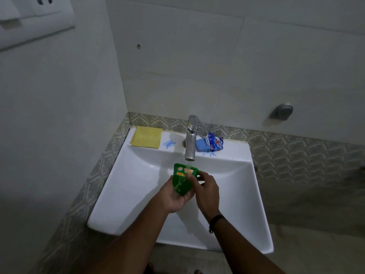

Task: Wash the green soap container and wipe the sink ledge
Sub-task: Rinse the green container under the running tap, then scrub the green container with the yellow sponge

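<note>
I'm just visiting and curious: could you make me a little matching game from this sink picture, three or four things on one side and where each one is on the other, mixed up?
Things:
1. green soap container
2. yellow cloth
3. blue soap packet
4. black wristband

Places:
A. on the sink ledge, right of the tap
B. on the right arm, just behind the right hand
C. folded on the ledge's back left corner
D. held in both hands, left hand underneath, under the spout, over the basin

Pairs: 1-D, 2-C, 3-A, 4-B
</note>
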{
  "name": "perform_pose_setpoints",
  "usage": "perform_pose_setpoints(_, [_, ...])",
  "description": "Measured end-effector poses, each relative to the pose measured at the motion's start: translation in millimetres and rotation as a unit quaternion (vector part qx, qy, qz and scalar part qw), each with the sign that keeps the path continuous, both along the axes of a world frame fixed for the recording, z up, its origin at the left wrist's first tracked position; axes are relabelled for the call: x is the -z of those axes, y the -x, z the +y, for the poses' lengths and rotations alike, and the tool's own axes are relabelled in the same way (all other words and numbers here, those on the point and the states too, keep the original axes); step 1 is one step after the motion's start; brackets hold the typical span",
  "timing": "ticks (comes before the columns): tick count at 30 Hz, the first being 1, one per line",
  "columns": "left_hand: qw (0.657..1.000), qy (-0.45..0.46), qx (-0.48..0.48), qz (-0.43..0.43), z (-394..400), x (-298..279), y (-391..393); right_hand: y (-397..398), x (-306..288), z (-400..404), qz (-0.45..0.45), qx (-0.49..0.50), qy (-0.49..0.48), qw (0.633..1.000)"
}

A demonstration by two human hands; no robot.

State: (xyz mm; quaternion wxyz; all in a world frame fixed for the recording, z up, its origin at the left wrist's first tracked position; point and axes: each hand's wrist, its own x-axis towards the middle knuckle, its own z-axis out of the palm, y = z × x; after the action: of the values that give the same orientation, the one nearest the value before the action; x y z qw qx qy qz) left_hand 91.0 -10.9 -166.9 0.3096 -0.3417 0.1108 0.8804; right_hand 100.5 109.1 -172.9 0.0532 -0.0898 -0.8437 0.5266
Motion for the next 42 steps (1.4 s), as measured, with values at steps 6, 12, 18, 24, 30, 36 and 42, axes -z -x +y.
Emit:
perform_pose_setpoints(6, [0.952,0.284,0.051,0.101,-3,1,9,7,-10,14,0.021,0.069,0.045,0.996])
perform_pose_setpoints(12, [0.752,0.586,0.072,0.293,-4,6,1,49,-88,12,0.132,0.065,0.047,0.988])
perform_pose_setpoints(18, [0.568,0.718,0.097,0.392,-6,16,-1,74,-117,3,0.1,0.01,-0.162,0.982])
perform_pose_setpoints(24, [0.429,0.758,0.15,0.467,-7,16,2,74,-119,-2,0.124,0.004,-0.289,0.949])
perform_pose_setpoints(30, [0.303,0.776,0.216,0.51,-8,9,6,75,-121,-14,0.107,-0.03,-0.372,0.921])
perform_pose_setpoints(36, [0.632,0.655,0.208,0.357,-21,3,13,65,-149,-66,0.261,-0.065,-0.365,0.891])
perform_pose_setpoints(42, [0.636,0.638,0.287,0.326,-38,2,5,125,-68,-149,0.058,-0.353,-0.428,0.83])
